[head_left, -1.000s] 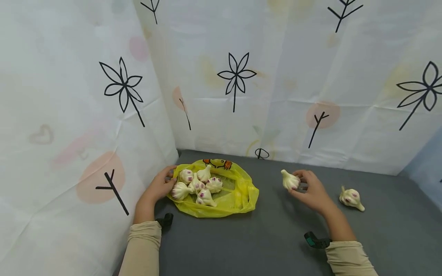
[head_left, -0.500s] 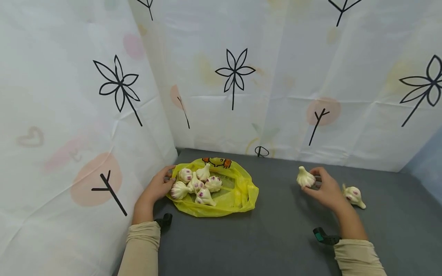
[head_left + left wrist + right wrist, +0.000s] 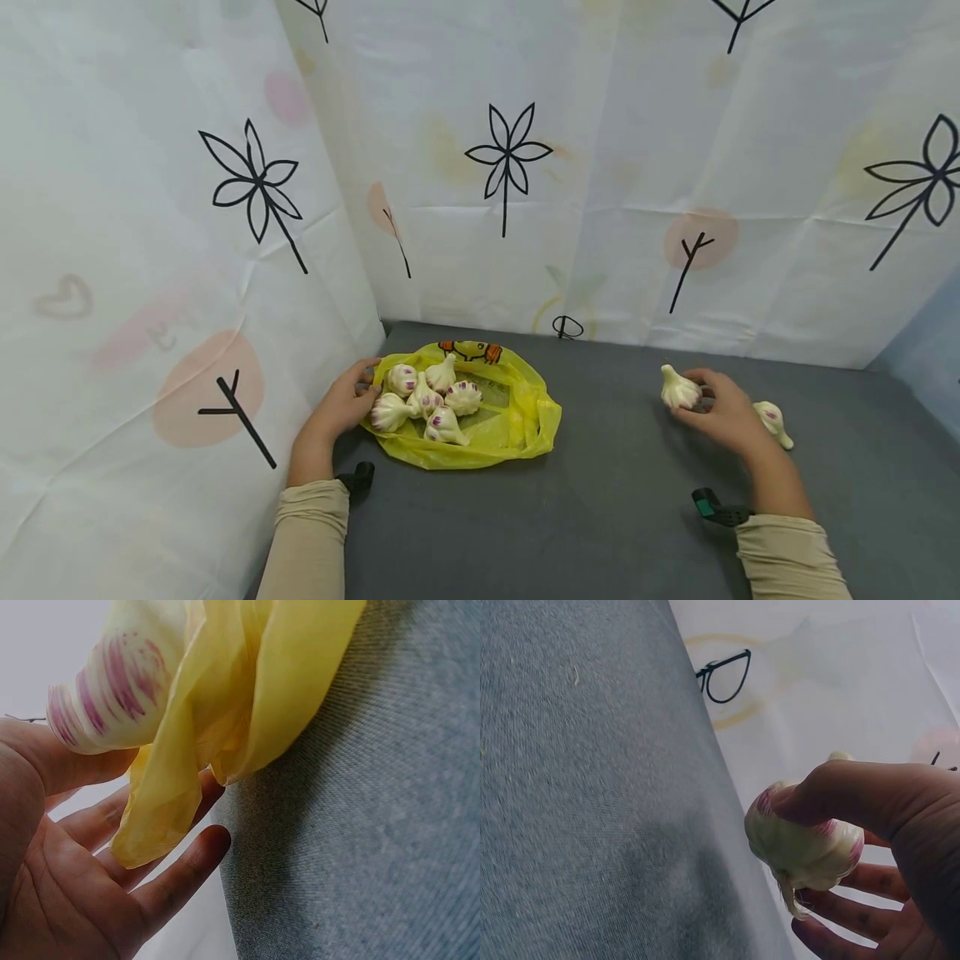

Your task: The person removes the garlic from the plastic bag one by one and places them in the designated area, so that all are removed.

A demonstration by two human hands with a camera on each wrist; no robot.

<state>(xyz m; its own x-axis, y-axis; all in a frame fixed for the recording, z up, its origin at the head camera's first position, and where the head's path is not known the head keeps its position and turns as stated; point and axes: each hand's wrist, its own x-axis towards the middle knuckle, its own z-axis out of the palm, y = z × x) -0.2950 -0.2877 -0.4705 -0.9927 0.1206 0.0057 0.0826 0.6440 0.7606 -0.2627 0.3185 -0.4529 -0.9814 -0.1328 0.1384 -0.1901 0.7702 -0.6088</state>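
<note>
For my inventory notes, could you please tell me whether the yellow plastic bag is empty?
No, the head view shows several white and purple garlic bulbs lying inside the yellow plastic bag.

Grey tabletop (image 3: 525, 533) across lower frame. White creased backdrop (image 3: 420, 75) fills upper frame and left side. Black flower outline (image 3: 258, 181) at left, second flower (image 3: 508, 153) upper centre, third flower (image 3: 937, 173) cut by right edge. Peach circle (image 3: 202, 383) lower left, black twig (image 3: 243, 421) across it. Pale-blue panel (image 3: 926, 325) far right.
</note>
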